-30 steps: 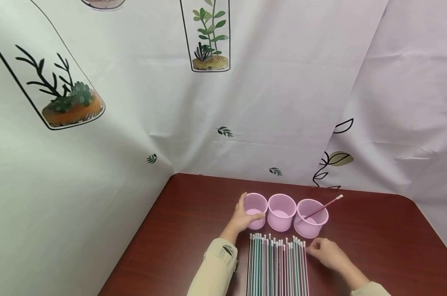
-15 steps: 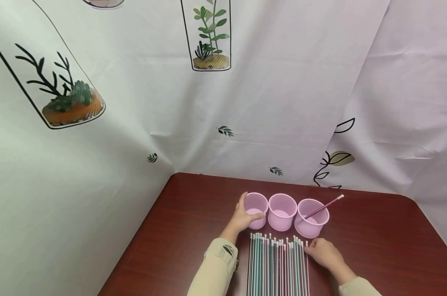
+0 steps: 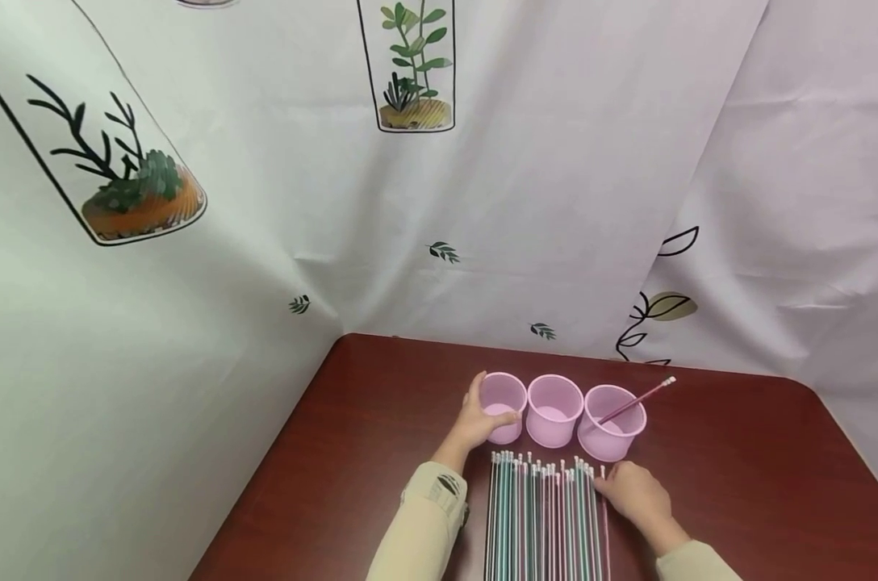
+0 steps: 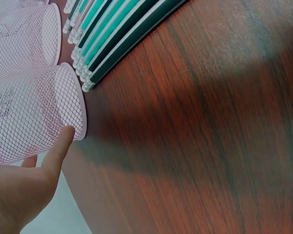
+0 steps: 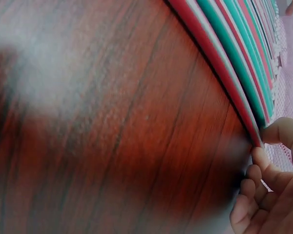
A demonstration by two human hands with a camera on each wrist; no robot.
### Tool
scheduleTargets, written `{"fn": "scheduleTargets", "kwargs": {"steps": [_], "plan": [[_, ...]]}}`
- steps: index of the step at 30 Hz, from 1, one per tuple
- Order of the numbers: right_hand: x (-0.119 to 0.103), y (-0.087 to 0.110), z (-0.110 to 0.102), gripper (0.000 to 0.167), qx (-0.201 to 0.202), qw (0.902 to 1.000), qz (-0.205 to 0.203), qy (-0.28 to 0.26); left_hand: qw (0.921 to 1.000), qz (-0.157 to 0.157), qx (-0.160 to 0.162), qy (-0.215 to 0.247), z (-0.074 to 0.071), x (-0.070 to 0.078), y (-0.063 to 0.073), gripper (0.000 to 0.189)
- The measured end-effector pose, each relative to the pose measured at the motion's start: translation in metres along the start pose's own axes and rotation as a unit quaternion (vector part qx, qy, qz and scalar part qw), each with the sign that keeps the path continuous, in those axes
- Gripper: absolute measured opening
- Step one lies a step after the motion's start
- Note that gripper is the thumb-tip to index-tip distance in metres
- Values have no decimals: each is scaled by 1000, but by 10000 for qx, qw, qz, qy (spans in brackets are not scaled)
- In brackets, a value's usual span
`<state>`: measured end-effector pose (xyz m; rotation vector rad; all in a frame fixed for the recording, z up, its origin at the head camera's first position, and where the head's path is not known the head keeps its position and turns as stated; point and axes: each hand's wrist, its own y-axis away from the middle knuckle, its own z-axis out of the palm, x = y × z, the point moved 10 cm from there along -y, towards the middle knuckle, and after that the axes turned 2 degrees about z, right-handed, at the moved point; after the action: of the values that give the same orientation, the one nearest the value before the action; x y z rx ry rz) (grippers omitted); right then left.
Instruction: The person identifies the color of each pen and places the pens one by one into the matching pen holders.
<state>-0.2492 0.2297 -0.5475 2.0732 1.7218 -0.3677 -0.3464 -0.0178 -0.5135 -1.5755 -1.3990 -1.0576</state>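
Note:
My left hand (image 3: 475, 421) holds the leftmost pink mesh cup (image 4: 36, 105), its thumb at the rim and its fingers along the far side. A second pink cup (image 3: 555, 411) stands beside it. In the third, rightmost cup (image 3: 604, 442) leans one red pencil (image 3: 637, 401). A row of striped pencils (image 3: 544, 524), green, black and red with white eraser ends, lies before the cups. My right hand (image 3: 637, 494) pinches the outermost red-striped pencil (image 5: 219, 63) near its eraser end, between thumb and fingers. That end is hidden by the fingers in the right wrist view.
Everything stands on a dark red-brown wooden table (image 3: 366, 420). White cloth (image 3: 555, 202) with plant drawings hangs behind the table and along its left side. The pencils' near ends run out of the bottom of the head view.
My right hand has moved slightly left onto the outermost pencil and taken hold of it, and that pencil's end now stands a little apart from the row. The left hand stays at its cup.

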Motion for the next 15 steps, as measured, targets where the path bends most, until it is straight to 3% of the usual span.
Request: {"fn": "scheduleTargets", "kwargs": {"steps": [4, 15], "plan": [[3, 1, -9, 25, 192, 9996, 85, -200, 10000, -1, -10, -65, 1, 2, -2, 101], [-9, 10, -47, 10, 900, 9898, -195, -1083, 9999, 14, 2, -136, -1, 2, -1, 100]]}}
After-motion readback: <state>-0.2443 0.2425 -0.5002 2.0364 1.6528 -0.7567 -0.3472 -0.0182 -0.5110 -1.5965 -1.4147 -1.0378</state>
